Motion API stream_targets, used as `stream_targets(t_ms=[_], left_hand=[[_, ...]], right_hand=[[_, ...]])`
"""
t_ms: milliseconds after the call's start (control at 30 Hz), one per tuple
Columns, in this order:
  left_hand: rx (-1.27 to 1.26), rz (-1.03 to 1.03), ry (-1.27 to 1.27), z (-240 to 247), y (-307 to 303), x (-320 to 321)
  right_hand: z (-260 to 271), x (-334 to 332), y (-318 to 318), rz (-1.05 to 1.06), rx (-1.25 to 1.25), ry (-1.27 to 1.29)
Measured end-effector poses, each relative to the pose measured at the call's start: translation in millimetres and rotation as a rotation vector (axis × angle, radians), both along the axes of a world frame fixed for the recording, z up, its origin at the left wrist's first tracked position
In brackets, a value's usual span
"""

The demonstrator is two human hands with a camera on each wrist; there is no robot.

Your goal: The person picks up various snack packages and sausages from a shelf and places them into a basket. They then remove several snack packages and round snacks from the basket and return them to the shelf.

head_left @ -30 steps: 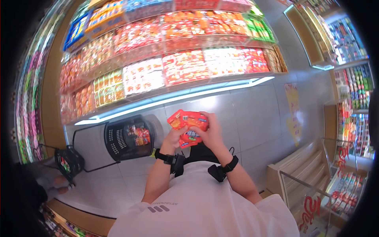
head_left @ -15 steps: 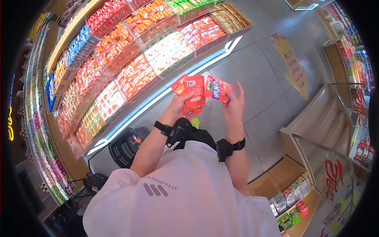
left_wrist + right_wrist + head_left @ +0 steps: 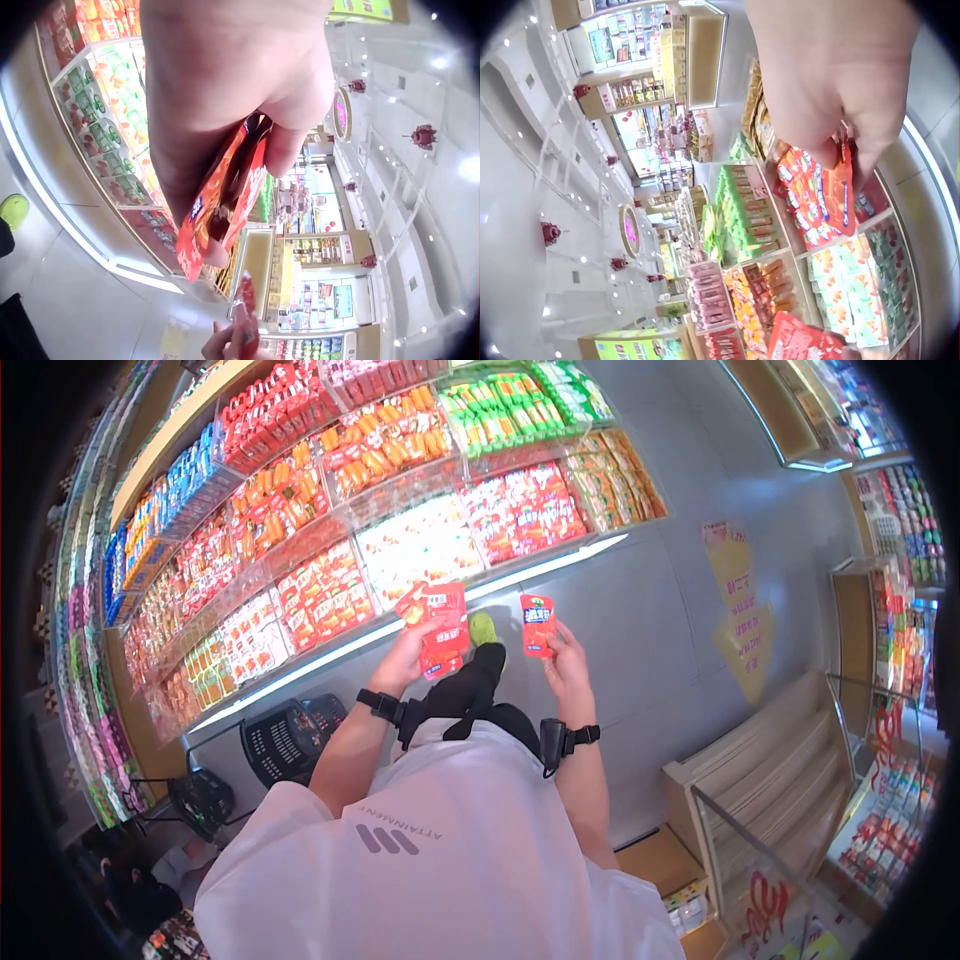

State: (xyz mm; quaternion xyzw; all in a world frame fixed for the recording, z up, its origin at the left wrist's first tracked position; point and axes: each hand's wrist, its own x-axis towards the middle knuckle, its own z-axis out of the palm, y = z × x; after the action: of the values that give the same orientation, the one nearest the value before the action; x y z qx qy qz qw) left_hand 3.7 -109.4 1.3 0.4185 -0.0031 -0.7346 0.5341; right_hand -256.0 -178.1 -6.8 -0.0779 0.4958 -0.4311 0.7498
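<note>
Snack shelves [image 3: 330, 490] ahead; left hand [image 3: 405, 655] grips red packets [image 3: 438, 622] (several), right hand [image 3: 568, 665] pinches single packet [image 3: 538, 625].

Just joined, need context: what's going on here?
A person stands facing a clear-fronted snack shelf in a shop. Their left hand grips a fan of glossy red snack packets; the right hand pinches a single red snack packet, held apart from the bunch. A black plastic shopping basket sits on the floor beside them.
</note>
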Motion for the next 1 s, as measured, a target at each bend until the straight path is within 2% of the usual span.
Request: stream_targets(t_ms=[67,133,233,300,367,400,467,533,567,600,633,667,700,733,767,800,867,933,967,1000], left_hand=[[0.029,0.047,0.007,4.3,-34.4,0.0],[0.084,0.049,0.033,13.6,-51.4,-2.6],[0.005,0.080,-0.035,44.9,-76.3,-10.5],[0.020,0.083,-0.049,52.4,-87.5,-12.9],[0.066,0.195,-0.062,51.5,-92.0,-15.7],[0.093,0.274,-0.078,48.1,-94.6,-17.6],[0.168,0.360,-0.023,34.6,-94.4,-19.3],[0.183,0.508,-0.040,25.0,-87.2,-32.4],[0.086,0.475,0.133,27.1,-97.1,-30.4],[0.112,0.513,0.127,32.7,-100.4,-38.1],[0.124,0.535,0.105,36.5,-108.8,-40.6],[0.130,0.546,0.089,36.8,-117.4,-43.6],[0.196,0.602,-0.038,31.8,-122.7,-50.2],[0.204,0.617,-0.028,32.4,-127.1,-55.2],[0.223,0.594,-0.056,34.5,-134.3,-57.5],[0.234,0.569,-0.085,35.2,-142.1,-58.9],[0.243,0.609,-0.131,34.6,-159.4,-69.4],[0.133,0.385,-0.739,37.0,-181.4,-79.2],[0.023,0.246,-0.969,37.6,-187.5,-84.4],[0.012,0.249,-0.962,47.8,-199.2,-88.6]], right_hand=[[-21.3,3.5,-57.3,0.115,0.000,-0.008],[-36.1,2.9,-99.3,0.308,-0.108,0.131],[-55.1,11.5,-166.5,0.452,-0.170,0.421],[-113.6,17.1,-211.4,0.541,-0.350,0.635],[-153.1,31.7,-249.1,0.709,-0.493,1.066],[-155.9,38.9,-261.3,0.758,-0.498,1.053],[-156.4,59.0,-278.5,0.978,-0.533,1.326],[-180.7,60.1,-290.1,1.172,-0.577,1.263],[-194.5,61.3,-293.9,1.292,-0.621,1.272],[-203.6,65.8,-297.3,1.394,-0.673,1.284],[-187.7,72.8,-298.0,1.503,-0.730,1.255],[-170.8,78.5,-301.0,1.519,-0.733,1.244],[-134.9,86.3,-301.5,1.610,-0.767,1.318],[-115.7,87.8,-301.6,1.702,-0.804,1.396],[-119.0,83.7,-304.2,1.659,-0.959,1.500],[-108.8,85.8,-310.7,1.669,-0.972,1.506],[-64.7,98.7,-323.7,1.653,-0.348,0.747],[-2.9,95.9,-324.7,1.657,0.040,0.231],[18.2,94.9,-318.4,1.679,0.100,0.164],[33.1,91.9,-316.2,1.698,0.164,0.098]])
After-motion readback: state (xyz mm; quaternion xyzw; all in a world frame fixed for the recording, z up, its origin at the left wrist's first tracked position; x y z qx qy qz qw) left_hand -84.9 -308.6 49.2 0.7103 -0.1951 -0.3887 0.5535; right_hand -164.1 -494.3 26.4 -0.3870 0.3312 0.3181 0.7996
